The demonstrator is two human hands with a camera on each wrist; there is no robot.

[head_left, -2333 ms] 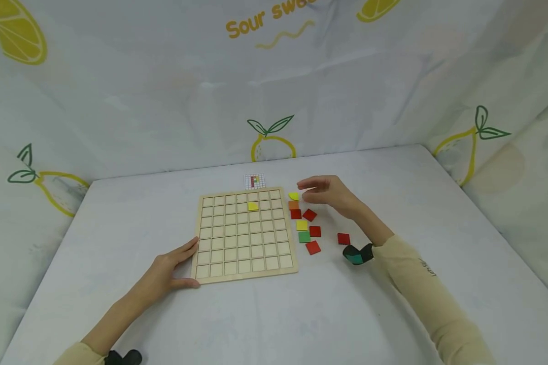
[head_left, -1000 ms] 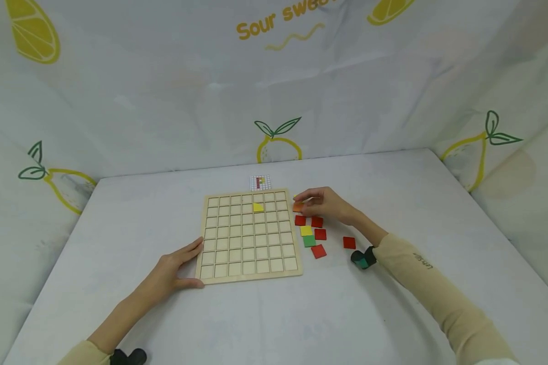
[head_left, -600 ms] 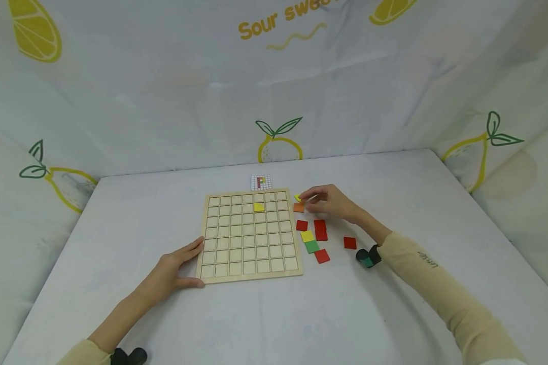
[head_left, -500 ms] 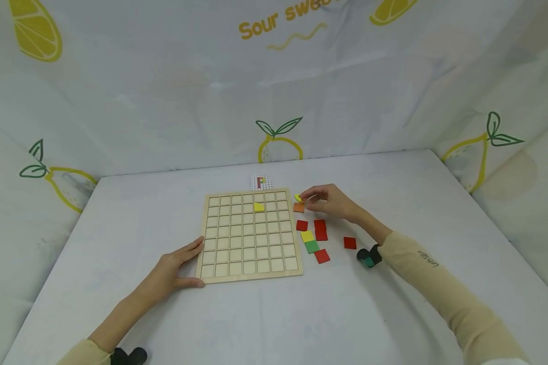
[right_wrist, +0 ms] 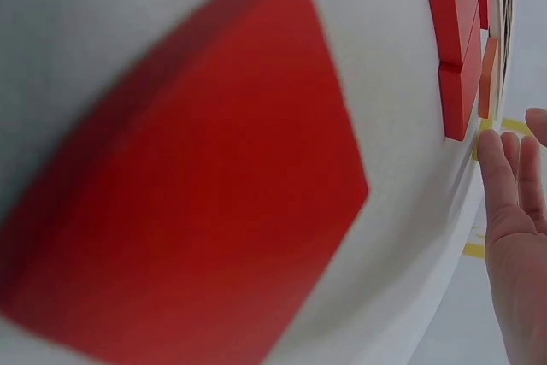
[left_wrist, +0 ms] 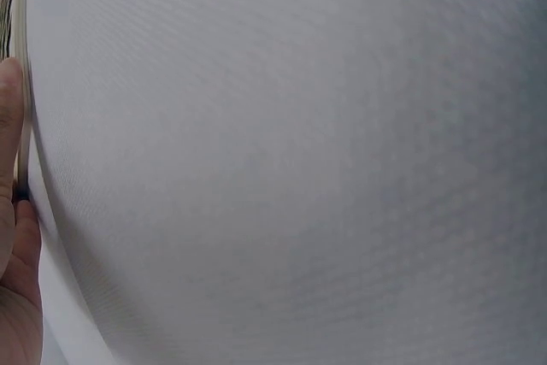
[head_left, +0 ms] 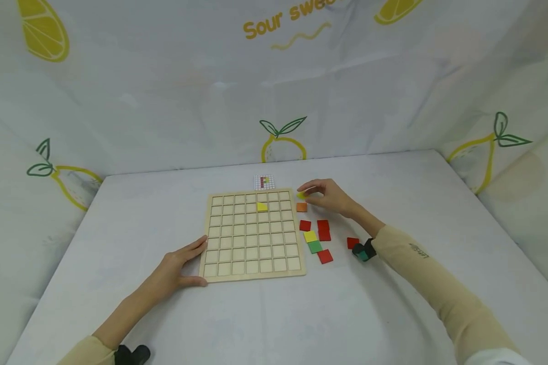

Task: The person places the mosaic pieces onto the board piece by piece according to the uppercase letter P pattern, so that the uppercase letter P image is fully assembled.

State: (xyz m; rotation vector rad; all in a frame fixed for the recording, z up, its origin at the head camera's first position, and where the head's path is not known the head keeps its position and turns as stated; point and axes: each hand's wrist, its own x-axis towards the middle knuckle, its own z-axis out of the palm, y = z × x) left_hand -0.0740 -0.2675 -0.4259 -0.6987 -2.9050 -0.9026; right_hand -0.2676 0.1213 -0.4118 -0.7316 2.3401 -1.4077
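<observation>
A: Where is the left hand (head_left: 175, 268)?
B: At the near left corner of the board (head_left: 251, 241). Its fingers are extended along the left edge, with the thumb spread away from them, its tip at the corner; it steadies the board without curling round it
A: And the right hand (head_left: 326, 195)?
B: Just past the right edge, near the far corner. Its fingers are gently bent, fingertips at a yellow tile (head_left: 301, 194) beside the board. Whether they pinch it or only touch it, I can't tell
A: What lies near that tile?
B: An orange tile (head_left: 302, 207), on the near side of it. Nearer the person come a red tile (head_left: 305, 225), then a second yellow tile (head_left: 310, 236) and a green tile (head_left: 315, 247), those two touching
A: More reds?
B: Four: a touching pair (head_left: 323, 230), one below the green (head_left: 325, 256), and one off to the right (head_left: 353, 243), partly hidden by the wrist camera (head_left: 364, 251)
A: Anything on the board?
B: One yellow piece (head_left: 262, 207), in the second row from the far edge. A small gridded card (head_left: 264, 182) lies just beyond, on the white table (head_left: 255, 324)
</observation>
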